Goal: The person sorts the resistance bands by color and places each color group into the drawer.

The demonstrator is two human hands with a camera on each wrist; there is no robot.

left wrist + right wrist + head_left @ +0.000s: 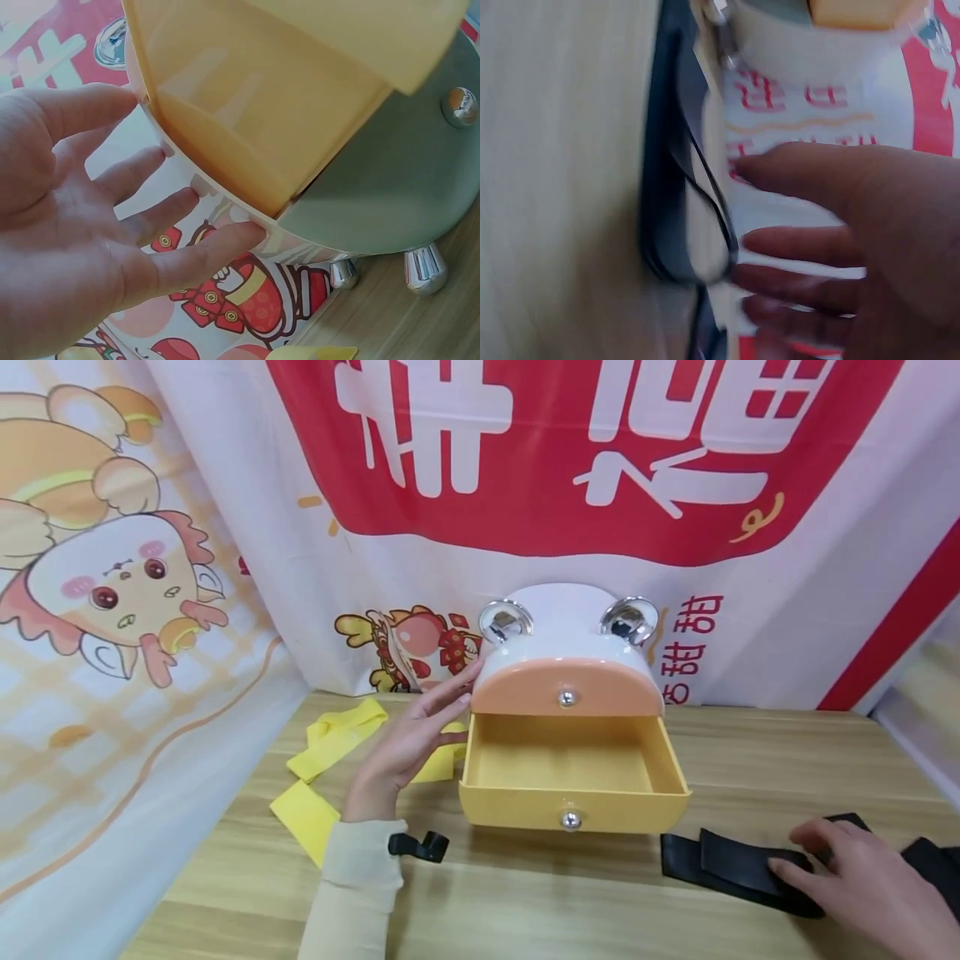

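Observation:
A small storage box (562, 627) with a white top and two chrome knobs stands at the middle of the wooden table (525, 902). Its orange upper drawer (600, 689) is closed. The yellow lower drawer (573, 777) is pulled out and looks empty. My left hand (442, 710) lies with straight fingers against the box's left side; in the left wrist view the fingertips (232, 236) touch the white wall beside the yellow drawer (255, 97). My right hand (847, 868) rests flat on a black band (727, 864) at the front right, and its fingers (802, 176) reach over the black band (667, 187).
Several yellow bands (337, 739) lie on the table left of the box. More black band (930, 860) shows at the far right edge. A printed cloth banner (570, 460) hangs behind the table, and it also drapes down the left side.

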